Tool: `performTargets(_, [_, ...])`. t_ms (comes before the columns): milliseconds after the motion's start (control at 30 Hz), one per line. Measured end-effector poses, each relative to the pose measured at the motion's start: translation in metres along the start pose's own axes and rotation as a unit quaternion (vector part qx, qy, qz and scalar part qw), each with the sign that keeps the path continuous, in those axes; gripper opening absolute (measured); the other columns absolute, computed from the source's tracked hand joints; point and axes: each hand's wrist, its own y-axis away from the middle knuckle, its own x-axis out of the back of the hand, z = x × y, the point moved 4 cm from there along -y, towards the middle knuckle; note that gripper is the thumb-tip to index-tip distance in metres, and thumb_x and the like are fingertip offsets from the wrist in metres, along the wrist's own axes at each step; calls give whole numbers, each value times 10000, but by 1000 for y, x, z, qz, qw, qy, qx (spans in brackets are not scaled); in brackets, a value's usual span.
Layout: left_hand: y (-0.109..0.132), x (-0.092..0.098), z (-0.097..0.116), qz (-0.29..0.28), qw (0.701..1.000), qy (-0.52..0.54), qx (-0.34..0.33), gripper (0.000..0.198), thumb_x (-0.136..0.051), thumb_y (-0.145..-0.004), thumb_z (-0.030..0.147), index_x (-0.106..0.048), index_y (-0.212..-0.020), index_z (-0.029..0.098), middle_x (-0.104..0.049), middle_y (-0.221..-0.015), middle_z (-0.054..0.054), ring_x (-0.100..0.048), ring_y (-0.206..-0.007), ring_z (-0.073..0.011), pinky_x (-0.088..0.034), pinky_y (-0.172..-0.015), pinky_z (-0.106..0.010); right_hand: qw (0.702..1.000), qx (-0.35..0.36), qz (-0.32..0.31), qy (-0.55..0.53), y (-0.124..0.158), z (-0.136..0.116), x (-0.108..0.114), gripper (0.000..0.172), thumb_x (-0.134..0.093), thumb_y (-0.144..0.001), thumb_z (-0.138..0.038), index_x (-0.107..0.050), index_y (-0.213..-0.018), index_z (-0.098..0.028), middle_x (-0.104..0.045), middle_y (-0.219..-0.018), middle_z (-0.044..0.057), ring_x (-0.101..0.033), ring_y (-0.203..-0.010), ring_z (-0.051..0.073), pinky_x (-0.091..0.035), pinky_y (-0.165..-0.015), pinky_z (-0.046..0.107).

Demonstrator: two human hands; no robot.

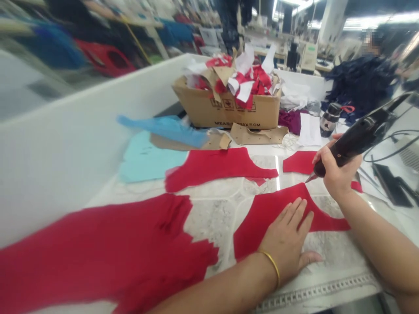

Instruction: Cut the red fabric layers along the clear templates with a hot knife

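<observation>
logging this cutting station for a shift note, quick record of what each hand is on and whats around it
left hand: flat on a red fabric piece, gold bangle on the wrist
right hand: gripping a black handheld tool, its pointed tip close to the red fabric piece
surface: stone-patterned table with a tape measure strip along the near edge
nearby: larger red fabric panel, light blue fabric, cardboard box of red and white scraps

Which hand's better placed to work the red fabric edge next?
Probably the right hand: it grips the black pointed tool, tip by the red fabric, while the left hand lies flat on that piece.
</observation>
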Motion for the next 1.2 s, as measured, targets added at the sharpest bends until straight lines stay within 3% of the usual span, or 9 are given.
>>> performTargets(200, [-2,6,1,11,1000,13,8,904,-289,-983,807,-511,-1505,103,-422,-1599,-222,-384,-1510,-327,-310,-1237,-442,998,-7,28,-48,0,-3,-6,222,-697,-829,-237,-539,-985,-244,-596,-620,-90,-603,-443,150,-495,-471,311])
performTargets(333, [-2,6,0,9,1000,12,7,888,-300,-988,800,-525,-1494,106,-433,-1590,-226,-386,-1508,-340,-338,-1219,-449,999,-20,29,-36,2,2,-6,233,-712,-826,-267,-551,-992,-243,-602,-622,-87,-619,-462,160,-510,-491,322])
performTargets(467, [-1,6,2,17,1000,8,5,880,-338,-989,789,-521,-1492,90,-429,-1588,-239,-381,-1508,-355,-339,-1217,-458,999,-18,34,-11,4,5,-6,172,-716,-827,-265,-550,-867,-241,-583,-584,-72,-618,-464,166,-520,-485,325])
performTargets(667, [21,1,27,27,999,-3,22,990,-415,-904,862,-459,-1532,98,-362,-1626,-248,-306,-1541,-367,-278,-1243,-478,996,-10,32,-86,3,-5,2,285,-763,-816,-277,-565,-1019,-245,-622,-633,-71,-597,-444,159,-528,-434,311])
performTargets(800, [40,9,37,56,997,-41,23,1038,-444,-866,883,-465,-1517,75,-405,-1600,-247,-306,-1537,-373,-244,-1263,-468,993,-20,32,-111,8,-23,2,301,-792,-779,-240,-608,-1017,-231,-643,-627,-55,-596,-441,161,-528,-455,316])
performTargets(1033, [69,32,28,135,987,-68,50,920,-442,-910,828,-573,-1389,53,-555,-1485,-217,-437,-1466,-351,-297,-1247,-418,978,-47,-64,-195,33,-63,-33,352,-808,-774,-206,-569,-1031,-234,-663,-663,-62,-598,-464,157,-542,-436,307])
performTargets(1200, [76,25,22,120,990,-29,67,926,-459,-927,808,-521,-1428,31,-524,-1501,-258,-448,-1458,-373,-359,-1209,-460,966,-60,-106,-228,50,-77,-60,303,-732,-855,-170,-546,-1085,-237,-653,-699,-76,-607,-525,138,-559,-515,301])
